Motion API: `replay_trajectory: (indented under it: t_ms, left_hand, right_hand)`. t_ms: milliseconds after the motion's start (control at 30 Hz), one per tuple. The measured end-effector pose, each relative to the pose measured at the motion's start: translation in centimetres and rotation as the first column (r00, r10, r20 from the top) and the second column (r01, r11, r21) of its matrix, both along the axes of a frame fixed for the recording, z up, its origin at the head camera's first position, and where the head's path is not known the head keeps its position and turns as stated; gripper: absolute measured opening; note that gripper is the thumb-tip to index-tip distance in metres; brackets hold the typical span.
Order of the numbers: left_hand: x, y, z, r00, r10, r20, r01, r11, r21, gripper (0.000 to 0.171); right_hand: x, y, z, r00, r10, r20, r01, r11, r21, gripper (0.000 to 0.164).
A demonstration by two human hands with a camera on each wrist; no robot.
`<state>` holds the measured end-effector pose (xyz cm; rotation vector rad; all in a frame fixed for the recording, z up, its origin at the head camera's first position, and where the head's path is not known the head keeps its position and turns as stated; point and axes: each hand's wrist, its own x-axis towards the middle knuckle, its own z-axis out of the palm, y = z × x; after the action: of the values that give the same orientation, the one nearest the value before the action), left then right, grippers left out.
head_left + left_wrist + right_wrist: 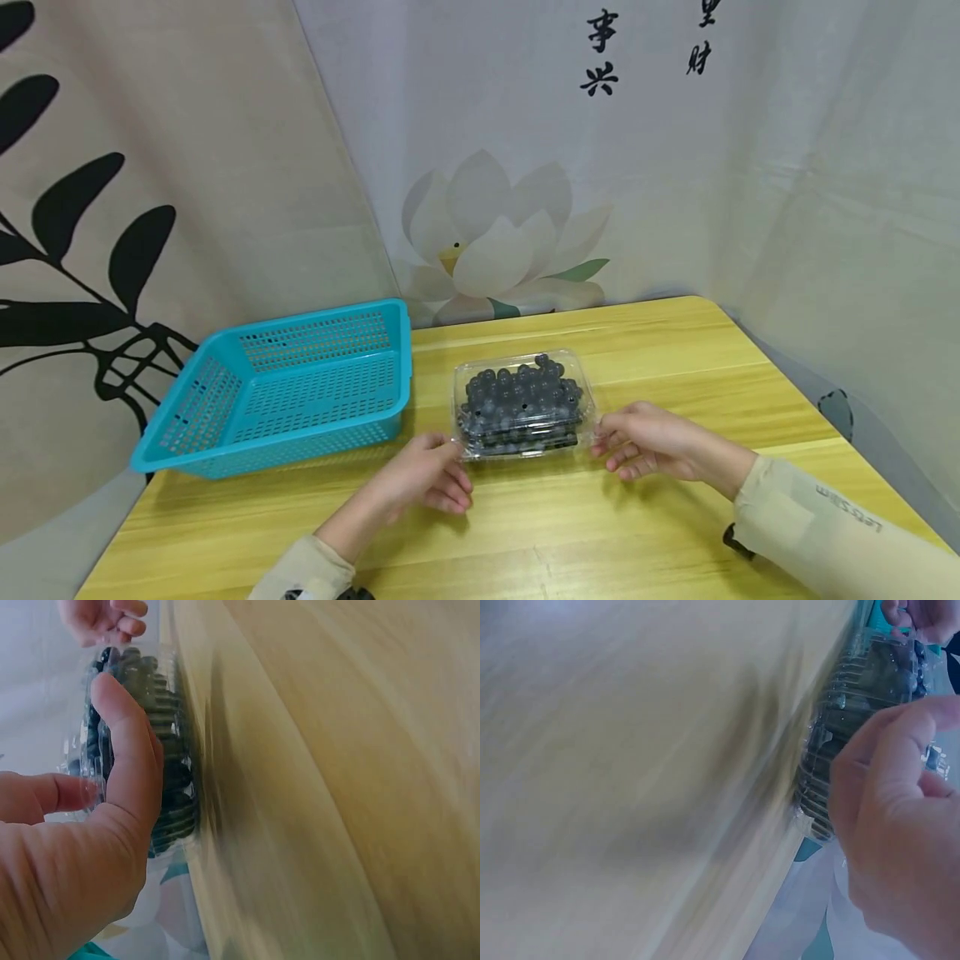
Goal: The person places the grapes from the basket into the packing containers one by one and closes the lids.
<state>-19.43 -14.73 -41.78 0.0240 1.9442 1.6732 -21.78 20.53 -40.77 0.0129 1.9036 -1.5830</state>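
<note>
A clear plastic clamshell box [517, 442] full of small, dark round fruit [517, 396] sits on the wooden table. At its front left corner, my left hand [427, 475] pinches the rim between thumb and index finger, the other fingers curled below. Across from it, my right hand [645, 443] pinches the rim on the right side. The left wrist view has the left hand's thumb and finger at the box's [176, 761] rim. From the right wrist, the hand [900, 795] covers part of the box [821, 757], and the fingertips' contact there is partly hidden.
To the left stands a turquoise perforated plastic basket [292, 446], with nothing inside. Wooden table [540, 542] surface spreads in front of and right of the box. Behind it hangs a cloth backdrop [675, 183] with a lotus print, close to the table's back edge.
</note>
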Motion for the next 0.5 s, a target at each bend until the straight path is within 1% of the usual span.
replay_trajectory:
  t_ms: [100, 167, 300, 500]
  left_hand:
    - [0.07, 0.13, -0.15, 0.999, -0.027, 0.024, 0.026, 1.000, 0.017, 0.045]
    - [0.11, 0.18, -0.22, 0.999, -0.034, 0.036, 0.034, 0.999, 0.022, 0.042]
    - [0.19, 0.16, -0.26, 0.998, -0.040, 0.049, 0.038, 0.999, 0.033, 0.039]
    - [0.17, 0.10, -0.02, 0.997, -0.053, 0.056, 0.050, 0.998, 0.045, 0.035]
  right_hand:
    - [-0.09, -0.09, 0.15, 1.000, 0.019, 0.012, -0.019, 1.000, -0.001, 0.039]
    - [-0.13, -0.15, 0.26, 0.999, 0.029, 0.022, -0.029, 1.000, -0.004, 0.037]
    - [-0.16, -0.17, 0.29, 0.998, 0.052, 0.031, -0.051, 0.998, -0.027, 0.033]
    - [-0.16, -0.11, 0.25, 0.998, 0.053, 0.016, -0.053, 0.998, -0.043, 0.032]
